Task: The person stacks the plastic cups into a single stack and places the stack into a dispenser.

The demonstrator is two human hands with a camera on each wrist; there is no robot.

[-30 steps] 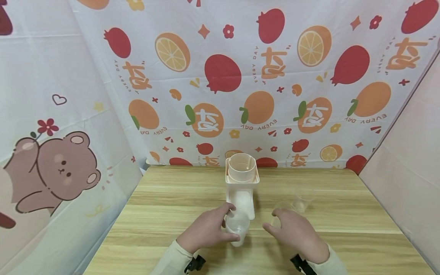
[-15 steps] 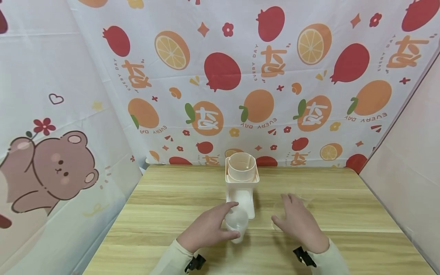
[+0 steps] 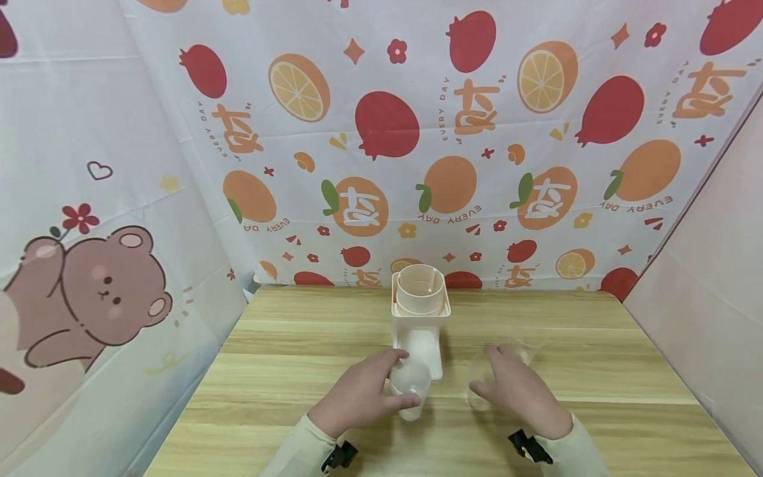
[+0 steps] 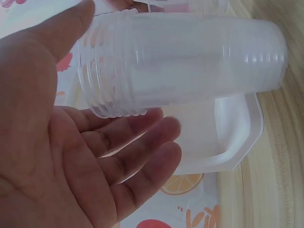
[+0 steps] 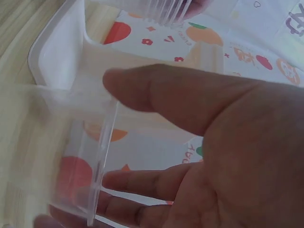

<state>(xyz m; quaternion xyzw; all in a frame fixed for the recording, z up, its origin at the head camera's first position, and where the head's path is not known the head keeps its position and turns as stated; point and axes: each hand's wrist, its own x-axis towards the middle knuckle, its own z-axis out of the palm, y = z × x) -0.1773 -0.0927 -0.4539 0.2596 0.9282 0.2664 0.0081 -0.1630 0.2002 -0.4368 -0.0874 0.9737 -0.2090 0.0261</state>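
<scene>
My left hand [image 3: 366,391] grips a stack of nested clear plastic cups [image 3: 411,381] near their rims, thumb on one side and forefinger on the other. In the left wrist view the stack [image 4: 185,61] lies across the frame with several rims, and the other fingers hang loose beside it. My right hand [image 3: 521,394] is around a single clear plastic cup [image 3: 477,391]. Seen from the right wrist, the thumb is at the rim of this cup [image 5: 42,142], and fingertips show blurred through its wall. Another clear cup [image 3: 527,348] is just behind the right hand, partly hidden.
A cream-white dispenser-like stand [image 3: 420,324] with a round cup-shaped top is at the back middle of the wooden table [image 3: 286,384]. Its low tray [image 4: 237,137] is close behind the left hand. Printed cloth walls [image 3: 381,132] enclose the back and sides.
My right hand has moved slightly right and away, and its thumb and fingers are now around the single cup. The left hand and its stack have barely moved.
</scene>
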